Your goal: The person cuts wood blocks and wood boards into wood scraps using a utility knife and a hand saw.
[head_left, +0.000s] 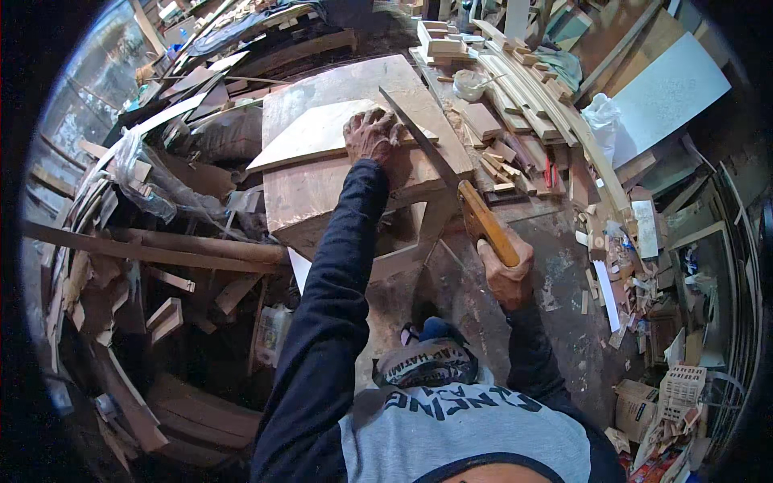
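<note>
A pale wooden board (pixel 302 135) lies flat on a boxy wooden work stand (pixel 310 200) in front of me. My left hand (pixel 372 137) grips the board from above, fingers bent over its surface towards the right end. Close beside those fingers, the blade of a handsaw (pixel 424 143) crosses the board at a slant, its tip pointing away to the upper left. My right hand (pixel 507 270) is wrapped round the saw's orange-brown wooden handle, to the right of the stand. Whether the teeth sit in a cut, I cannot tell.
Long wood strips (pixel 527 101) and small offcuts (pixel 499 165) lie right of the stand, near a whitish tub (pixel 469 84). A white panel (pixel 672 97) leans at the far right. Scrap wood and a long beam (pixel 161 249) crowd the left. A plastic crate (pixel 681 390) stands lower right.
</note>
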The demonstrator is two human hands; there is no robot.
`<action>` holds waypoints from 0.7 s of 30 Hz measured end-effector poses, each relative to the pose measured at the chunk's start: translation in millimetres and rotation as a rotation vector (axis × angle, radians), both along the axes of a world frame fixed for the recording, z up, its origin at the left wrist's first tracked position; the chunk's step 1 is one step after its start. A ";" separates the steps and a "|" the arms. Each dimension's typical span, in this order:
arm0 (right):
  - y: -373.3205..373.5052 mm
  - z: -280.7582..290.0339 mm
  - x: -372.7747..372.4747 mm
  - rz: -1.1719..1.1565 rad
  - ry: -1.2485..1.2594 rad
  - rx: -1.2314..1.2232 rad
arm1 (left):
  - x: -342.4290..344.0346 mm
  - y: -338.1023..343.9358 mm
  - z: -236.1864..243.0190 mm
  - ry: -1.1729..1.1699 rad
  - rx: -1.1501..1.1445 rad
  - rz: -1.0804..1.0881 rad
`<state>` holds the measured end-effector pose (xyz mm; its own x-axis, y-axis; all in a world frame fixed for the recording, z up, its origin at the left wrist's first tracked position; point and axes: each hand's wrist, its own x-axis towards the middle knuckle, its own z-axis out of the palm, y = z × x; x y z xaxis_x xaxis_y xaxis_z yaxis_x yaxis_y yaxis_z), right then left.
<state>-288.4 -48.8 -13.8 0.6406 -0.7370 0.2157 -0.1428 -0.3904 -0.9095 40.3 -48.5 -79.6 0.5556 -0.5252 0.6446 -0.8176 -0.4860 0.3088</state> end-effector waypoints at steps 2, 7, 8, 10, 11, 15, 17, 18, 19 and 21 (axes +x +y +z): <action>-0.7 -4.6 -1.0 0.000 -0.035 0.004 | -1.3 -0.8 1.5 0.014 -0.003 -0.003; 9.2 2.1 -6.4 -0.057 0.008 -0.189 | -8.4 -2.6 8.3 0.018 0.063 0.009; 11.8 4.8 -7.7 -0.056 0.007 -0.188 | -6.0 -1.3 6.5 0.017 0.065 0.010; 16.5 8.4 -10.1 -0.042 -0.028 -0.161 | -1.3 1.6 2.5 0.032 0.035 0.019; 16.4 8.9 -12.3 -0.046 -0.027 -0.164 | -2.6 -0.3 2.8 0.033 0.033 0.015; 17.1 13.4 -17.8 -0.055 -0.030 -0.168 | -3.9 -2.0 4.3 0.054 0.031 0.004; 18.0 16.6 -19.0 -0.053 -0.030 -0.164 | -3.9 -1.9 5.4 0.064 0.027 -0.016; 18.3 17.7 -19.7 -0.054 -0.010 -0.143 | -4.5 -2.2 5.9 0.065 0.022 -0.021; 18.4 18.6 -20.5 -0.055 0.010 -0.121 | -5.1 -2.4 6.4 0.065 0.017 -0.027; 19.0 17.7 -21.8 -0.051 0.026 -0.126 | -8.7 -0.4 9.3 0.072 0.025 -0.021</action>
